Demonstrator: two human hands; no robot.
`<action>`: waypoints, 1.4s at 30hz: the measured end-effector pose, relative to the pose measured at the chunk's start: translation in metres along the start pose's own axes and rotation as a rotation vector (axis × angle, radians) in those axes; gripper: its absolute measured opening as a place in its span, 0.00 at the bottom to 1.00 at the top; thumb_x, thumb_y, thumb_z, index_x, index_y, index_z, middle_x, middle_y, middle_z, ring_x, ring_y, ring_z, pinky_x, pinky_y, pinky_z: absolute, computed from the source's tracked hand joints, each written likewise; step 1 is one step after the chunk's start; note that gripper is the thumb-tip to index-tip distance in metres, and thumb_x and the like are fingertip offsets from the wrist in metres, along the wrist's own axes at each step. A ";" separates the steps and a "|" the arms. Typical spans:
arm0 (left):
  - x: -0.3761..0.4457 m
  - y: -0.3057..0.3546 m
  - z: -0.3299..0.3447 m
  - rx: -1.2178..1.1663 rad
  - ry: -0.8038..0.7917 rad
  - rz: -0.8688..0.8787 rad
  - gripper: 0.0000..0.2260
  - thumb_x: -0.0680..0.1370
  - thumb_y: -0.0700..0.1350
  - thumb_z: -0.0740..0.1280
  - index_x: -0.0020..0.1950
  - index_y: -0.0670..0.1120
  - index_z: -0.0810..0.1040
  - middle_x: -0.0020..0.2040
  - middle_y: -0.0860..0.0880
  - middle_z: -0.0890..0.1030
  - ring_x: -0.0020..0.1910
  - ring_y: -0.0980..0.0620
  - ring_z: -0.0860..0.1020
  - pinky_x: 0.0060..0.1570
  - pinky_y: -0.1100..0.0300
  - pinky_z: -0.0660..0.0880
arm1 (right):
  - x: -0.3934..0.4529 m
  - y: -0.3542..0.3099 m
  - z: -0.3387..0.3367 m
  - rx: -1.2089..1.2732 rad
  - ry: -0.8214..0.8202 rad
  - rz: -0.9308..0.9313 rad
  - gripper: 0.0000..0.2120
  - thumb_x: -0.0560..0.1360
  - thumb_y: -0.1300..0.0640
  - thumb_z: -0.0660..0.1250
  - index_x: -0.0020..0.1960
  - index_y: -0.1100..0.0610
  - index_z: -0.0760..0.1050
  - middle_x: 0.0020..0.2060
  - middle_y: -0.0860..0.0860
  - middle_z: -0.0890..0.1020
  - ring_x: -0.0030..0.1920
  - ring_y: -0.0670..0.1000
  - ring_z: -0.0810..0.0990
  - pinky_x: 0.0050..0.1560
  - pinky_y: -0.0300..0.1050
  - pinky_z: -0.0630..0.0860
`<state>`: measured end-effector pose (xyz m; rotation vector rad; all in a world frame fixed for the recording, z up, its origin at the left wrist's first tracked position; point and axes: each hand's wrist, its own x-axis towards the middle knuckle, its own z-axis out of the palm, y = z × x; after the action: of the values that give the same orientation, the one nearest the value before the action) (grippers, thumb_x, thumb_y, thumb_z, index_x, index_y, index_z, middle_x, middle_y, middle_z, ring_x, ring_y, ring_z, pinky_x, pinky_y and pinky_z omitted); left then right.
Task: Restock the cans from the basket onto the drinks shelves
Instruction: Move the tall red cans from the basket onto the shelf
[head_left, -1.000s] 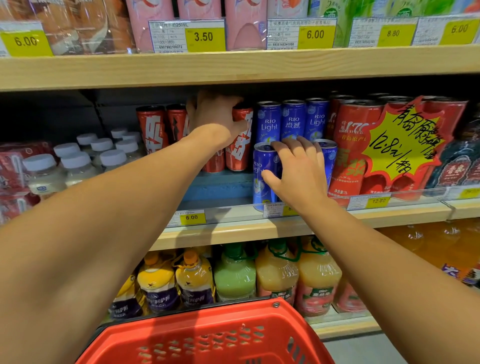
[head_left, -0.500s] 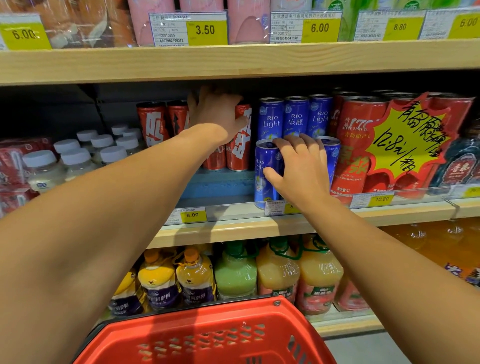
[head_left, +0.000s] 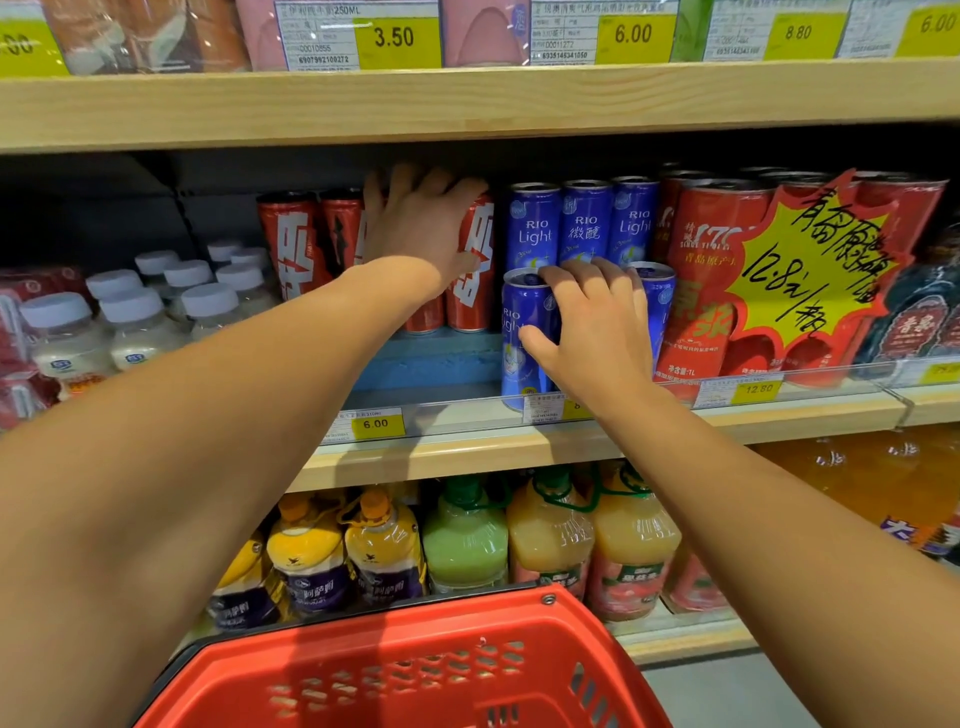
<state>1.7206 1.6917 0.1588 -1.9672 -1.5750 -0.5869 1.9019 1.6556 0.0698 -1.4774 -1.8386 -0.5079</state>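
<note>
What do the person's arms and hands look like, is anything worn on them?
Both arms are bare along all that shows, with no sleeve in view. The left hand and the right hand wear no gloves, and no watch, bracelet or ring shows on the wrists or the visible fingers.

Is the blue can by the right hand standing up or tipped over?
Standing up. The blue can sits upright on the shelf, top upward, beside the right hand.

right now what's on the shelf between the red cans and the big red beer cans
In the head view, blue Rio cans fill that stretch; the right hand holds a front one.
</note>
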 end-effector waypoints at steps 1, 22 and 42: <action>0.000 0.000 0.000 -0.001 -0.002 -0.004 0.30 0.74 0.54 0.70 0.74 0.55 0.63 0.72 0.45 0.69 0.73 0.37 0.59 0.71 0.36 0.51 | 0.000 0.000 0.000 0.000 0.000 0.001 0.29 0.72 0.42 0.67 0.70 0.52 0.70 0.65 0.53 0.75 0.69 0.59 0.67 0.73 0.60 0.57; -0.001 0.002 0.005 0.014 -0.001 -0.019 0.32 0.74 0.52 0.70 0.76 0.53 0.61 0.74 0.46 0.66 0.74 0.39 0.59 0.72 0.36 0.50 | 0.000 -0.002 -0.005 -0.021 -0.038 0.010 0.30 0.72 0.41 0.66 0.71 0.52 0.69 0.67 0.53 0.74 0.70 0.58 0.65 0.73 0.59 0.57; -0.193 -0.031 -0.012 -0.457 -0.052 -0.042 0.28 0.74 0.51 0.67 0.71 0.42 0.70 0.68 0.43 0.75 0.69 0.42 0.70 0.68 0.50 0.62 | -0.077 -0.074 -0.037 0.181 -0.120 -0.122 0.32 0.68 0.43 0.66 0.69 0.56 0.72 0.66 0.54 0.74 0.68 0.60 0.69 0.69 0.62 0.63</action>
<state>1.6484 1.5470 0.0491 -2.2932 -1.6231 -0.9912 1.8490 1.5584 0.0469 -1.3050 -2.0204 -0.3064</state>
